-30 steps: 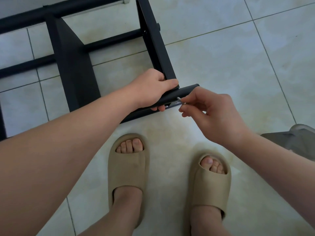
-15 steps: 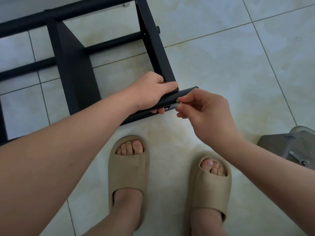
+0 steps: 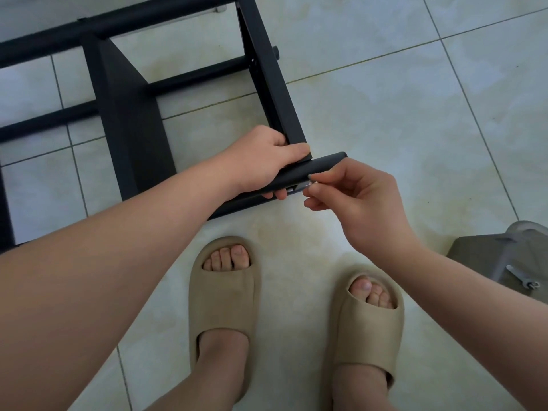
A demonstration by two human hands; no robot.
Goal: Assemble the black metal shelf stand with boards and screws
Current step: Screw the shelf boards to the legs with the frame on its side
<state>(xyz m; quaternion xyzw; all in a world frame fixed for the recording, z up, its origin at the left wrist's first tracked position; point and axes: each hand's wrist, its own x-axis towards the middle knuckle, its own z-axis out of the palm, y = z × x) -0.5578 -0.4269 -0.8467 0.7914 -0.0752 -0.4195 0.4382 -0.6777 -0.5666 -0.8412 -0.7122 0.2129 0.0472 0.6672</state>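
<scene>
The left hand (image 3: pixel 261 161) still grips the black tube (image 3: pixel 311 169) of the shelf stand (image 3: pixel 130 123) on the floor. The right hand (image 3: pixel 355 200), pinching a screw (image 3: pixel 312 182), has moved closer; insertion seems near.

Shelf frame (image 3: pixel 267 84) & its board (image 3: pixel 133 129) were matte black, plain, no pattern. Floor (image 3: pixel 385 99) was pale grey-white tile w/ yellowish marbling & darker grout lines. Slippers (image 3: pixel 222 307) were beige. Stool (image 3: pixel 489 262) at right was grey; small wrench (image 3: pixel 519 277) on it silver
</scene>
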